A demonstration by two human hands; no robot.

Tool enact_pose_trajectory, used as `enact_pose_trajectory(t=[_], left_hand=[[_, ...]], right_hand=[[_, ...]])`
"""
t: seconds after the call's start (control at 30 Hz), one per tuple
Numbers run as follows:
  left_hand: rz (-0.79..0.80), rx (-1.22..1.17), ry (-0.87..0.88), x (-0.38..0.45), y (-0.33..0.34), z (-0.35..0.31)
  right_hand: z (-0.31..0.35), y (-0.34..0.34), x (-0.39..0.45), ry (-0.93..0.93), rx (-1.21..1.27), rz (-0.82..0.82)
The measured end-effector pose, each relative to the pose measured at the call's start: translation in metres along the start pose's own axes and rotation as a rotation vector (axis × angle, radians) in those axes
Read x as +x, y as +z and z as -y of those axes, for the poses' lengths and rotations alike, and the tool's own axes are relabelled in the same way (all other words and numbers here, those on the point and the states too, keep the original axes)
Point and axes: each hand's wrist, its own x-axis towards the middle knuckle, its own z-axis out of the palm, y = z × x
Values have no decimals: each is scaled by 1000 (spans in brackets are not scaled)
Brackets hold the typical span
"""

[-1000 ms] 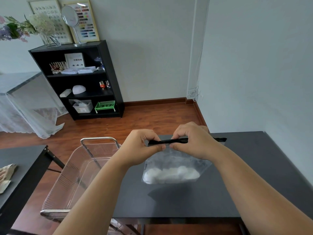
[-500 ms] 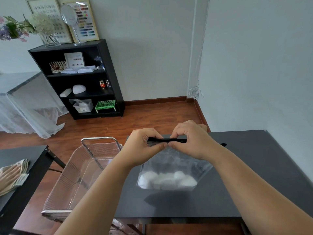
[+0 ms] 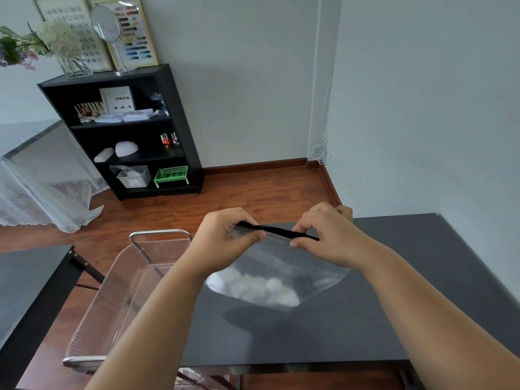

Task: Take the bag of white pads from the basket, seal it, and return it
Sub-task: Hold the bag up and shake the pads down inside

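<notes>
While it hangs above the dark table (image 3: 422,291), the bag (image 3: 281,274) (white pads (image 3: 261,288) inside) is pinched along its black strip (image 3: 277,230) by the left hand (image 3: 225,240) and right hand (image 3: 326,237).

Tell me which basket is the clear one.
The basket with the metal handle, just left of the table, beside the left hand. The other, on the shelf's bottom level, is green.

No legible text — wall charts (image 3: 132,38) blurred.

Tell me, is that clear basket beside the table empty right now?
Seemingly empty: through the basket's clear walls nothing shows inside. The bag of pads is out, held over the table by both hands.
</notes>
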Motion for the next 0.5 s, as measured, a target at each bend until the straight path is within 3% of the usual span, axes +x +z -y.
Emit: enact_pose_trajectory(t=[0.33, 0.5], left_hand=[[-87, -59, -98, -17, -21, 22], [-86, -199, -235, -36, -14, 30]], right_hand=[[-33, 1, -34, 103, -80, -14], [-42, -4, -50, 167, 10, -10]])
